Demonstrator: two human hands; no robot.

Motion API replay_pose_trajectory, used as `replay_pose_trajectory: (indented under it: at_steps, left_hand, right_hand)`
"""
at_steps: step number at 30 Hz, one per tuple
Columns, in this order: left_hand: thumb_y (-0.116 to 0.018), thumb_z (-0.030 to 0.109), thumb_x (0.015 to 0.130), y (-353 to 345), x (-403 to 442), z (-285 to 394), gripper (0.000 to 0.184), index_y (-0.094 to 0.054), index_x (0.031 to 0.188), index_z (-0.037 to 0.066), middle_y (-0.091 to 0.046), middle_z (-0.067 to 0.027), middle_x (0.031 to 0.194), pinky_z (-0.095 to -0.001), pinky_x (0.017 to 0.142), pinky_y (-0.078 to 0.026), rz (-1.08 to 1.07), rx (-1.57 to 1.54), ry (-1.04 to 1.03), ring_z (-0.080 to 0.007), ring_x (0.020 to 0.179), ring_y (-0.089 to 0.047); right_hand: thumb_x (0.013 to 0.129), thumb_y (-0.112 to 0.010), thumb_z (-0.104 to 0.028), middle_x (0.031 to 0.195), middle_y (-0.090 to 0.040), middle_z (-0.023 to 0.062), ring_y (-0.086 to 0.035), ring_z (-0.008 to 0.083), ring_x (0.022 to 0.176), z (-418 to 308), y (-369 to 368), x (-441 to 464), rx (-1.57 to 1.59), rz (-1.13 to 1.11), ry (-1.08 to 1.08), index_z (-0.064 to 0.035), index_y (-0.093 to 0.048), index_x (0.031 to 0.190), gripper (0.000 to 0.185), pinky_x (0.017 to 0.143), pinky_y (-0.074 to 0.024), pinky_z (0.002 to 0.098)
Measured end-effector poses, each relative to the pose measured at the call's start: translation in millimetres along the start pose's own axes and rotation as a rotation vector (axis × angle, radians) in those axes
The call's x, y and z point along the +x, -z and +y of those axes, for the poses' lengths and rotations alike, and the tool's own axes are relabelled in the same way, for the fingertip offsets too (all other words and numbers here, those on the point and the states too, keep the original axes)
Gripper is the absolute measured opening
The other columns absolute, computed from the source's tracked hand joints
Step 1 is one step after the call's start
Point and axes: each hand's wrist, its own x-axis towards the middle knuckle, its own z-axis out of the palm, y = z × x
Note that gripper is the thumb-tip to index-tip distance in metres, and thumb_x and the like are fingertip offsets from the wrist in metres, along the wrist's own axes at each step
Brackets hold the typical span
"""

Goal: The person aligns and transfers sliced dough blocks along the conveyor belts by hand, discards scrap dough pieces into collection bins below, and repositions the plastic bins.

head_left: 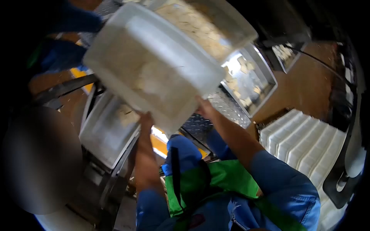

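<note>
A large translucent plastic bin [162, 42] is held up in front of me, tilted and somewhat blurred. My left hand [145, 120] grips its near edge at the left, fingers curled around it. Farther right along the same side, my right hand [204, 107] is closed on the bin too; its fingertips are partly hidden. Whether anything lies inside the bin I cannot tell. Just beyond it is another bin [241, 29] holding many pale flat square pieces [196, 29].
A metal tray [266, 94] with pale pieces sits at right, above diamond plate [227, 104]. Another tray [102, 140] with a few pieces stands left. Stacked white trays [302, 142] are at lower right. Another person's blue-clad limbs [73, 54] show at upper left.
</note>
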Motion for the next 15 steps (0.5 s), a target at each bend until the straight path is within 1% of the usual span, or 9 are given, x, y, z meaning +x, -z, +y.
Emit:
replay_pose_trajectory:
  at_steps: [1,3,5,7,9,11,12,14,15]
  left_hand:
    - [-0.051,0.006,0.087,0,4,-4,0.069,-0.011,0.143,0.004,-0.047,-0.0204,0.127,-0.0385,0.087,-0.050,0.020,0.039,-0.016,-0.0302,0.106,-0.055]
    - [-0.049,0.008,0.088,1,4,-9,0.067,-0.011,0.143,0.003,-0.048,-0.0207,0.125,-0.0390,0.085,-0.051,0.051,0.120,-0.037,-0.0306,0.104,-0.056]
    - [-0.048,0.009,0.088,6,4,-10,0.066,-0.011,0.142,0.001,-0.049,-0.0210,0.124,-0.0395,0.084,-0.052,0.073,0.197,-0.054,-0.0310,0.102,-0.058]
    - [-0.046,0.011,0.089,17,5,-4,0.064,-0.011,0.142,0.000,-0.050,-0.0213,0.123,-0.0399,0.082,-0.053,0.079,0.248,-0.049,-0.0314,0.101,-0.059]
    - [-0.045,0.012,0.090,23,5,8,0.063,-0.011,0.141,-0.002,-0.051,-0.0216,0.121,-0.0404,0.081,-0.054,0.070,0.279,-0.023,-0.0318,0.099,-0.060]
    - [-0.043,0.014,0.091,24,0,23,0.061,-0.011,0.140,-0.004,-0.052,-0.0219,0.120,-0.0409,0.080,-0.055,0.047,0.283,0.045,-0.0321,0.097,-0.061]
    - [-0.042,0.014,0.091,21,-2,31,0.061,-0.011,0.140,-0.004,-0.053,-0.0220,0.119,-0.0412,0.079,-0.055,0.038,0.278,0.076,-0.0323,0.097,-0.062]
    - [-0.041,0.015,0.091,9,-11,37,0.060,-0.011,0.140,-0.005,-0.053,-0.0222,0.118,-0.0414,0.078,-0.056,0.012,0.282,0.104,-0.0325,0.096,-0.062]
    - [-0.041,0.015,0.091,7,-15,38,0.059,-0.013,0.139,-0.006,-0.055,-0.0211,0.115,-0.0390,0.076,-0.056,-0.002,0.249,0.113,-0.0310,0.093,-0.062]
  right_hand:
    - [0.086,-0.061,-0.042,0.120,-0.056,0.0116,-0.058,0.0270,0.106,-8,-10,-12,0.009,0.021,0.032,-0.0124,-0.039,0.133,0.059,0.082,-0.0504,0.0475]
    - [0.089,-0.060,-0.044,0.129,-0.053,0.0120,-0.057,0.0297,0.112,-14,-11,-24,0.011,-0.087,0.042,-0.0140,-0.033,0.139,0.065,0.092,-0.0464,0.0495]
    - [0.088,-0.056,-0.052,0.125,-0.055,0.0117,-0.057,0.0295,0.110,-22,-18,-34,-0.035,-0.061,0.067,-0.0128,-0.038,0.137,0.066,0.090,-0.0470,0.0482]
    - [0.086,-0.050,-0.061,0.121,-0.057,0.0120,-0.059,0.0276,0.105,-28,-28,-36,-0.077,0.006,0.053,-0.0116,-0.044,0.132,0.068,0.087,-0.0482,0.0473]
    - [0.088,-0.043,-0.064,0.118,-0.057,0.0138,-0.060,0.0266,0.103,-44,-37,-64,-0.057,-0.042,0.157,-0.0096,-0.050,0.126,0.067,0.085,-0.0494,0.0455]
    - [0.090,-0.042,-0.062,0.119,-0.056,0.0142,-0.061,0.0261,0.100,-24,-31,-34,-0.078,0.068,0.092,-0.0078,-0.045,0.129,0.067,0.084,-0.0509,0.0447]
    - [0.090,-0.042,-0.062,0.119,-0.056,0.0142,-0.061,0.0261,0.100,-25,-25,-41,-0.064,0.106,0.096,-0.0078,-0.045,0.129,0.067,0.084,-0.0509,0.0447]
    - [0.091,-0.041,-0.062,0.118,-0.055,0.0153,-0.062,0.0278,0.096,-36,-35,-60,-0.022,0.079,0.096,-0.0061,-0.038,0.132,0.069,0.081,-0.0527,0.0442]
    - [0.091,-0.041,-0.062,0.118,-0.055,0.0153,-0.062,0.0278,0.096,-28,-29,-54,-0.019,0.082,0.094,-0.0061,-0.038,0.132,0.069,0.081,-0.0527,0.0442]
